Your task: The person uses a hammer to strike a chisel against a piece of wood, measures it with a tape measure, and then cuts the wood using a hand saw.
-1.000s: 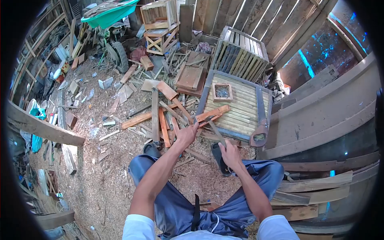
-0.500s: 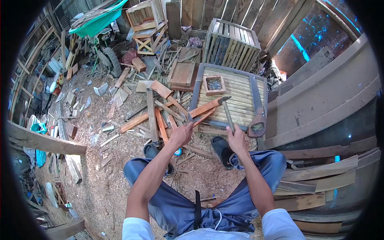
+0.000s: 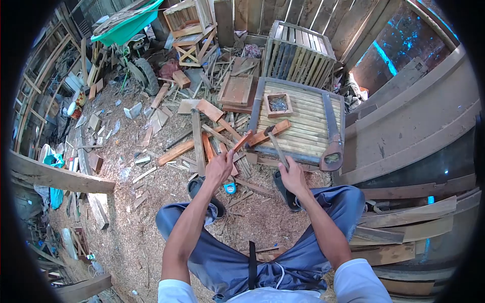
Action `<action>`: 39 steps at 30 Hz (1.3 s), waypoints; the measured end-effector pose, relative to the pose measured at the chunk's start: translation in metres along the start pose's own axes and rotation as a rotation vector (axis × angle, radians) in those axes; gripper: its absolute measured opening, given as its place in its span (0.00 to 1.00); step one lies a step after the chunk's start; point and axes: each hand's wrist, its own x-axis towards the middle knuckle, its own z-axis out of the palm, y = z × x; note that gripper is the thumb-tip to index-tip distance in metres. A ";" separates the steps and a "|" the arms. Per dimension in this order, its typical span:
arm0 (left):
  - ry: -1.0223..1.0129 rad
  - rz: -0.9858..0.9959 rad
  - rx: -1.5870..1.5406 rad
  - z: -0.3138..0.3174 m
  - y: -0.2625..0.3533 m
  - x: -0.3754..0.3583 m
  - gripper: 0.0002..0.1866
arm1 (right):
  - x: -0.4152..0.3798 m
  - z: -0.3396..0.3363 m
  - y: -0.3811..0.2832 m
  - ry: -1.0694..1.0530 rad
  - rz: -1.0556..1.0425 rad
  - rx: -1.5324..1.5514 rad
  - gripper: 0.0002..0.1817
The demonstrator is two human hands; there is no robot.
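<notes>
Holding a hammer (image 3: 277, 146) by its handle, the right grip (image 3: 293, 177) is closed, and the hammer's head is up at 11 o'clock from it. The left grip (image 3: 220, 166) is closed too, around a thin orange stick (image 3: 244, 140) that pokes out toward 1 o'clock. The tip of the stick is just beside a wood block (image 3: 280, 127), which is at 2 o'clock from the left grip. The hammer's head is over the block; I can't tell if they touch. The block lies at the 8 o'clock side of a low surface (image 3: 308, 121) made of slats. Also on the surface, at 12 o'clock from the right grip, is a small box (image 3: 279, 114) with little grey bits inside. A saw (image 3: 332, 126) lies at 1 o'clock. Near the left grip, at 5 o'clock, a blue tape (image 3: 230, 188) sits on the floor. Farther off, a slatted crate (image 3: 298, 58) stands at 12 o'clock, and a green tub (image 3: 126, 28) is at 11.
</notes>
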 end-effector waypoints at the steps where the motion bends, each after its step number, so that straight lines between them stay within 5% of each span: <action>1: 0.023 0.007 0.004 0.001 -0.005 0.000 0.31 | -0.002 0.006 -0.007 -0.017 0.011 -0.010 0.17; 9: 0.218 -0.089 -0.126 -0.003 -0.019 0.006 0.27 | -0.009 0.038 -0.010 -0.249 -0.065 -0.070 0.18; 14: 0.287 0.030 -0.090 0.003 -0.010 0.005 0.27 | -0.006 0.023 0.005 0.003 0.068 -0.045 0.19; 23: -0.036 0.148 0.078 0.015 0.007 0.004 0.30 | -0.001 0.000 0.031 0.132 0.136 -0.018 0.19; 32: -0.063 0.325 0.230 0.022 -0.012 0.007 0.25 | -0.014 -0.005 -0.028 0.117 -0.162 0.213 0.17; 39: -0.065 0.307 0.264 0.023 -0.008 0.010 0.21 | -0.010 0.009 -0.007 -0.135 0.094 -0.175 0.14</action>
